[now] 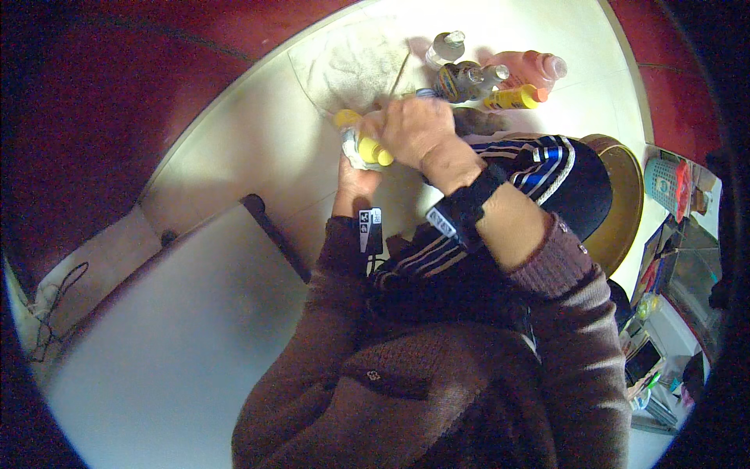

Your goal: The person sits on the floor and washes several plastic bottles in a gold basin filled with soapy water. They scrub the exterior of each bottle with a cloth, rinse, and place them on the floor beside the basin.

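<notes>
A yellow plastic bottle (371,150) with a yellow cap lies in my left hand (358,179), which is wrapped around it from below; some whitish material shows beside the bottle. My right hand (419,126) is at the bottle's right side, fingers curled and slightly blurred, and whether it grips anything is hidden. Beyond my hands, on the pale floor, stand a clear bottle (443,51), a dark labelled bottle (457,81), a pink bottle (521,67) and a yellow bottle with an orange cap (515,98). A stained, pale flat sheet (354,61) lies left of them.
A round tan container or stool rim (630,205) is beside my right knee. A pale panel (193,328) with a dark edge fills the lower left. At the far right are a teal plastic basket (662,180) and assorted items. A dark cable (55,311) lies at the left.
</notes>
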A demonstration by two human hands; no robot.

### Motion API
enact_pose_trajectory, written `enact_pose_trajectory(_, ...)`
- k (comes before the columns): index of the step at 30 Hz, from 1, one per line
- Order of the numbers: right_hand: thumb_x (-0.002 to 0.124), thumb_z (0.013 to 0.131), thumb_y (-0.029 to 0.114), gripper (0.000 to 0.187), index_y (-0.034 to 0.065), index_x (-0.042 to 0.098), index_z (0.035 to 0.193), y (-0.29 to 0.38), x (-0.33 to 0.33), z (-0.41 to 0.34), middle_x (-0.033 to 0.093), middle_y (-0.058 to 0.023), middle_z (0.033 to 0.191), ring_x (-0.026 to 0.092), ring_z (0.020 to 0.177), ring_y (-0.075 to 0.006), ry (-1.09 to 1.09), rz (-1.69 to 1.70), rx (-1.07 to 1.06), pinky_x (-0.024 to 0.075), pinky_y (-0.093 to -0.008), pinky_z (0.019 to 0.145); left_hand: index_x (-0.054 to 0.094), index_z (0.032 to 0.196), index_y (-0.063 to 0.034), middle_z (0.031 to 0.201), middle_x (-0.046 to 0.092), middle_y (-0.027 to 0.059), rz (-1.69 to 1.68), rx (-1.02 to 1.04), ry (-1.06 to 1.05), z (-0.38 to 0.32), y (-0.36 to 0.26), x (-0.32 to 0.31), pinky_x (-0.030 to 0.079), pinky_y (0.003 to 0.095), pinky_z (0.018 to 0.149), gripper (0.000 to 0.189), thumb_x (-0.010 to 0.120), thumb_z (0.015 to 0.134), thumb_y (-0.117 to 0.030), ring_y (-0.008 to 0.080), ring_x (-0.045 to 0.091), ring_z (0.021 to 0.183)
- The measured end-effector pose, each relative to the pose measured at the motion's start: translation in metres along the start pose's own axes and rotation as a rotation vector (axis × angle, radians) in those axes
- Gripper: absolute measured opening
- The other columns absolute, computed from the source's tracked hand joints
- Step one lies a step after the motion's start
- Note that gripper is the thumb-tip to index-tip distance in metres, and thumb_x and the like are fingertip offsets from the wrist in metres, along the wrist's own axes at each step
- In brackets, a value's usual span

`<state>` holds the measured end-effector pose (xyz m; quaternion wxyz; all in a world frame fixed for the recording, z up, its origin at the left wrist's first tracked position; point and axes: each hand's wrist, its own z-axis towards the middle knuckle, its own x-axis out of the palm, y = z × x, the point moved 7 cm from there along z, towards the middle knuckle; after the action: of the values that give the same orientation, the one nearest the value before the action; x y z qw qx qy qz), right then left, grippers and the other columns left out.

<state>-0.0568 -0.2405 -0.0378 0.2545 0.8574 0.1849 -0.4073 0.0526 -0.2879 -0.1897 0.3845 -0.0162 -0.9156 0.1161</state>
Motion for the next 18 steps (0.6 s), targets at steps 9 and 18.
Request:
enact_pose_trajectory(9, 0.046, 0.091, 0.041, 0.044, 0.0032, 0.063, 0.106, 0.011, 0.034, -0.017, 0.067, -0.0182, 0.103, 0.065, 0.096, -0.0336, 0.129, 0.196, 0.001, 0.0497, -0.0443, 0.086, 0.054, 0.121, -0.0051, 0.117, 0.061, 0.0111, -0.062, -0.003, 0.060, -0.001, -0.010, 0.012, 0.046, 0.0408, 0.096, 0.040, 0.051, 0.095, -0.035, 0.0257, 0.058, 0.109)
enact_pose_trajectory(18, 0.045, 0.092, 0.038, 0.039, 0.0024, 0.059, 0.089, 0.009, 0.057, -0.001, 0.061, -0.0119, 0.070, 0.063, 0.059, -0.0227, 0.304, 0.910, 0.156, 0.0493, -0.0340, 0.046, 0.058, 0.100, -0.0063, 0.087, 0.063, 0.0062, -0.045, -0.022, 0.256, -0.008, -0.017, 0.028, 0.054, 0.0366, 0.066, 0.031, 0.051, 0.093, -0.035, 0.0182, 0.062, 0.072)
